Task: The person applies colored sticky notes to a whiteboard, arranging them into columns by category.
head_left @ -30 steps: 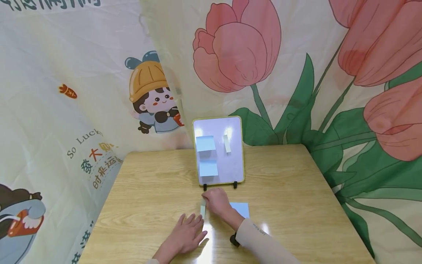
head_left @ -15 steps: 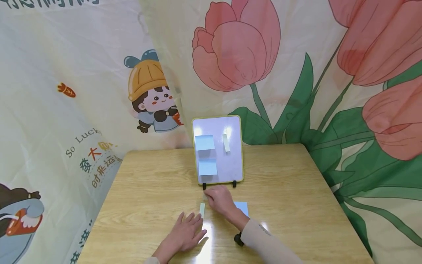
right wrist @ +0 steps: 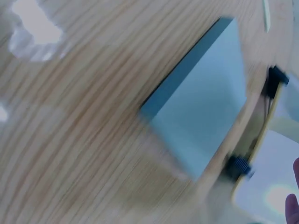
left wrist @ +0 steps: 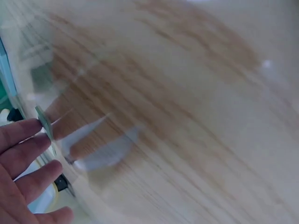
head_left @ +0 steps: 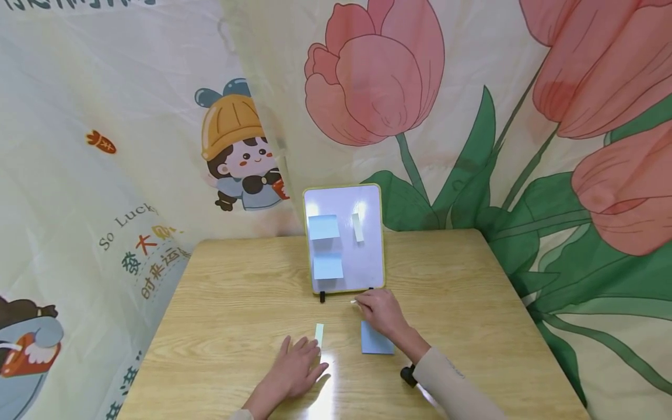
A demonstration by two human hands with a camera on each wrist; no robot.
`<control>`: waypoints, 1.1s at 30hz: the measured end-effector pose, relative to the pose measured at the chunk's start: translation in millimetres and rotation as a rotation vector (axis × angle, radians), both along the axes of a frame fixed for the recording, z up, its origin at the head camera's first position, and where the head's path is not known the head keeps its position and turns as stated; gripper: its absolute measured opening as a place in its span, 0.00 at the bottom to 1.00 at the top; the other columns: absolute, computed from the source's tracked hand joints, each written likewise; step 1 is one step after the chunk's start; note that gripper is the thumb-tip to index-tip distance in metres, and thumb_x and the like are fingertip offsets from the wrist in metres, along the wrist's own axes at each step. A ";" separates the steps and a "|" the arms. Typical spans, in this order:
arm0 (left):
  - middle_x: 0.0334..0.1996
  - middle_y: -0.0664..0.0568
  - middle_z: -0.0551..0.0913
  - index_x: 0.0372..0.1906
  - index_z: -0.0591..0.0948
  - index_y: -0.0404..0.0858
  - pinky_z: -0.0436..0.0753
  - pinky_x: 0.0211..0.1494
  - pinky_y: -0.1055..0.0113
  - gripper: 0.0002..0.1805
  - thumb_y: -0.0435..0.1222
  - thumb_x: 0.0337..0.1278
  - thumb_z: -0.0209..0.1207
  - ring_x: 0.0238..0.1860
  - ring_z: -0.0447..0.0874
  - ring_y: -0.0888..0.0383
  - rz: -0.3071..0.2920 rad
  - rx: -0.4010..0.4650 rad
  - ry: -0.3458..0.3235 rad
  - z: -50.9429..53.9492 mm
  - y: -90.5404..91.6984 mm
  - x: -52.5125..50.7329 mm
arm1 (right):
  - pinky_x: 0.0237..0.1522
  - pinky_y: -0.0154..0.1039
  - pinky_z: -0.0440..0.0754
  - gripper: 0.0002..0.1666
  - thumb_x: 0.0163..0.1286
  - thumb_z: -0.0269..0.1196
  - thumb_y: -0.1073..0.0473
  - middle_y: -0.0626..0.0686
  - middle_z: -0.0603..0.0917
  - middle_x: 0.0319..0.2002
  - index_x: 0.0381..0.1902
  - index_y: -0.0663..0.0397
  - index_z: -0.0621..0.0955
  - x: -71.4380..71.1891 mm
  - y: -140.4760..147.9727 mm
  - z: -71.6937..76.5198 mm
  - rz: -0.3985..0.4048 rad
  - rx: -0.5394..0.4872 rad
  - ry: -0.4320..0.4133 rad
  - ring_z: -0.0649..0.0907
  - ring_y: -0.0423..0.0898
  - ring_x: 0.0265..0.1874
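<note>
My left hand point(head_left: 294, 368) lies low over the table with straight fingers, their tips touching a narrow pale green sticky-note pad point(head_left: 319, 332). In the left wrist view this pad point(left wrist: 45, 123) shows edge-on at the fingertips. My right hand point(head_left: 387, 314) pinches a pale sticky-note strip point(head_left: 353, 301) in front of the whiteboard point(head_left: 362, 265); just its small end shows. Below that hand rests a square blue sticky-note pad point(head_left: 377, 340), which appears in the right wrist view as a thick block point(right wrist: 201, 100). Only fingertips point(right wrist: 292, 207) of the right hand enter that view.
The yellow-rimmed board stands on black feet point(head_left: 322, 297) near the table's back. Two blue notes, an upper one point(head_left: 324, 227) and a lower one point(head_left: 328, 266), stick to its left half. A pale strip point(head_left: 357, 227) sticks at upper right. A printed cloth point(head_left: 420, 175) hangs behind.
The right hand has pulled a strip off the pale green pad and moved right with it, uncovering more of the blue pad. My left hand has stayed by the green pad.
</note>
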State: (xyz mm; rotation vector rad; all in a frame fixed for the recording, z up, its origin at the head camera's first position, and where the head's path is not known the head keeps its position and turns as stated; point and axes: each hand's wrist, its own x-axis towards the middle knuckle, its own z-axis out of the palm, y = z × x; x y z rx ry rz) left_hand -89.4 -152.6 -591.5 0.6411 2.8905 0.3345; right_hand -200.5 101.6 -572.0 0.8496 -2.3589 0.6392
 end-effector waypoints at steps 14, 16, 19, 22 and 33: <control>0.71 0.42 0.70 0.66 0.75 0.41 0.53 0.71 0.30 0.30 0.57 0.71 0.48 0.71 0.66 0.38 0.096 0.128 0.124 8.0 -22.5 -26.3 | 0.43 0.53 0.84 0.09 0.56 0.72 0.66 0.49 0.91 0.35 0.35 0.49 0.91 -5.3 70.8 0.6 -0.134 0.072 -0.048 0.89 0.49 0.35; 0.74 0.43 0.64 0.71 0.70 0.43 0.50 0.72 0.30 0.32 0.57 0.72 0.46 0.74 0.61 0.38 0.148 0.131 0.152 11.3 -31.0 -33.0 | 0.44 0.53 0.83 0.09 0.57 0.72 0.65 0.49 0.91 0.36 0.36 0.50 0.91 -6.6 79.1 0.4 -0.142 0.092 -0.038 0.89 0.50 0.36; 0.76 0.43 0.60 0.75 0.65 0.45 0.47 0.72 0.30 0.33 0.57 0.73 0.45 0.76 0.56 0.39 0.203 0.119 0.196 14.7 -43.1 -41.9 | 0.44 0.54 0.83 0.09 0.56 0.71 0.66 0.50 0.91 0.36 0.36 0.51 0.90 -8.0 89.1 0.1 -0.141 0.105 -0.023 0.89 0.50 0.36; 0.78 0.44 0.57 0.77 0.60 0.45 0.44 0.73 0.30 0.35 0.57 0.74 0.42 0.77 0.53 0.40 0.235 0.094 0.212 15.4 -53.2 -48.9 | 0.44 0.54 0.83 0.09 0.56 0.71 0.66 0.50 0.91 0.35 0.36 0.52 0.90 -9.1 95.6 0.0 -0.141 0.119 -0.013 0.89 0.50 0.36; 0.78 0.45 0.55 0.76 0.62 0.45 0.46 0.73 0.30 0.31 0.53 0.76 0.40 0.77 0.53 0.40 0.274 0.084 0.202 13.5 -63.8 -68.3 | 0.40 0.54 0.83 0.07 0.56 0.71 0.67 0.51 0.91 0.32 0.34 0.54 0.90 -21.5 109.7 8.2 -0.119 0.135 -0.018 0.88 0.51 0.31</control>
